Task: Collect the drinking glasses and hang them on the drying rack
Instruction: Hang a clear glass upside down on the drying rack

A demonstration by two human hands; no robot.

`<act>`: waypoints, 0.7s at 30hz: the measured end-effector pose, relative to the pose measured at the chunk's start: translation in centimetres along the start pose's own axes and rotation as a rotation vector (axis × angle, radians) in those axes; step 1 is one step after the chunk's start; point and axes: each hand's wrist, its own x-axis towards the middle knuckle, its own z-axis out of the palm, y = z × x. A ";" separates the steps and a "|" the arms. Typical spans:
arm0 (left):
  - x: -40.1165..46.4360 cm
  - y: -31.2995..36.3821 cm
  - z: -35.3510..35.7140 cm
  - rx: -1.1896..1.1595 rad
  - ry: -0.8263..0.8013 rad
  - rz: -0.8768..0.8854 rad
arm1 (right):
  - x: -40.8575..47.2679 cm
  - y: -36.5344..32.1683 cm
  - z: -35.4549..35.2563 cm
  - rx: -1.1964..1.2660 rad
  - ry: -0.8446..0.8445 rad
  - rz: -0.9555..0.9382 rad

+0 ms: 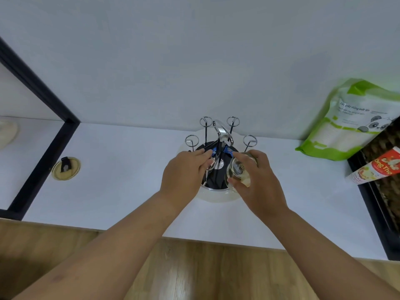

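Glass (238,172) lay tilted, one round end facing camera, long axis slanting away toward rack (218,148); located over rack's right side. Right hand (257,182) clamped on glass, thumb near, fingers (242,155) far. Left hand (186,172) reached onto rack's left side, fingers extended; grip could not be determined. Rack: chrome wire, ring-tipped prongs, round white base on white counter (108,191).

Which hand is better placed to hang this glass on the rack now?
Right. The right hand already grips the clear glass just over the drying rack, beside free pegs. The left hand rests on the rack and holds no glass.
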 end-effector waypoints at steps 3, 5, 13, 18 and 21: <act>0.0 -0.2 0.0 0.009 0.008 0.003 | 0.0 0.0 0.4 -0.007 0.008 0.000; 0.0 -0.3 0.0 0.012 0.009 0.003 | 0.1 0.0 0.5 -0.015 0.003 0.005; -0.2 0.4 0.2 -0.008 -0.002 -0.010 | 0.4 0.1 0.5 -0.077 -0.002 0.023; -0.5 0.9 -0.1 0.024 0.000 0.055 | 0.5 0.1 0.4 -0.076 0.002 0.049; -1.1 0.7 -0.5 0.009 0.047 0.130 | 0.6 0.2 0.2 -0.065 0.000 0.055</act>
